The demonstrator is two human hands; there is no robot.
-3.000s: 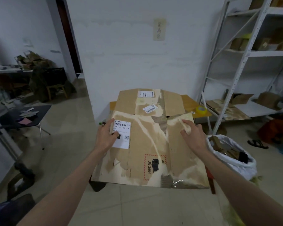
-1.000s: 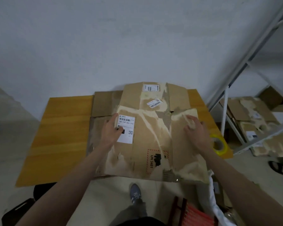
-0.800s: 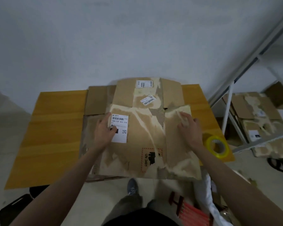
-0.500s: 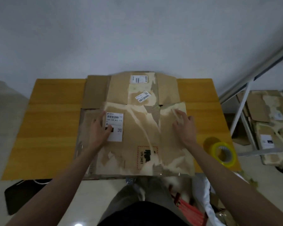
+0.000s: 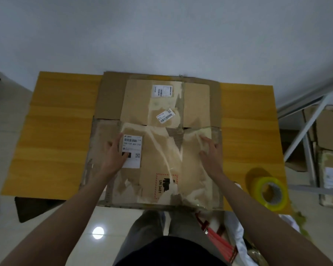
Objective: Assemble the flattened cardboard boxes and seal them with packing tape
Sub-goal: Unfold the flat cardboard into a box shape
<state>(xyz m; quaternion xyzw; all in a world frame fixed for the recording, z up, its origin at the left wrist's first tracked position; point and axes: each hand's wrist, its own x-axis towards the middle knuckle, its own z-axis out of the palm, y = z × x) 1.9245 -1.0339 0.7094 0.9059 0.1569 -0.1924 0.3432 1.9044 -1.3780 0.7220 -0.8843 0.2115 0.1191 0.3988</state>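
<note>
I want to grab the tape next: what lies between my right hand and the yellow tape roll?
Head view: between the right hand and the tape roll only the cardboard's edge, then bare table.

Flattened box [image 5: 161, 146] now fully on table [image 5: 56, 131]

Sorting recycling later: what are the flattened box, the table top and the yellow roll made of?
Flattened box: corrugated cardboard, matte brown; torn patches show fluting, glossy old tape strips. Table top: looks like wood or wood-look laminate, yellow with grain bands. Yellow roll: seemingly translucent plastic packing tape.

two hands [image 5: 115, 156], one flattened box [image 5: 161, 143], one tape roll [image 5: 270, 192], one table [image 5: 56, 135]
</note>
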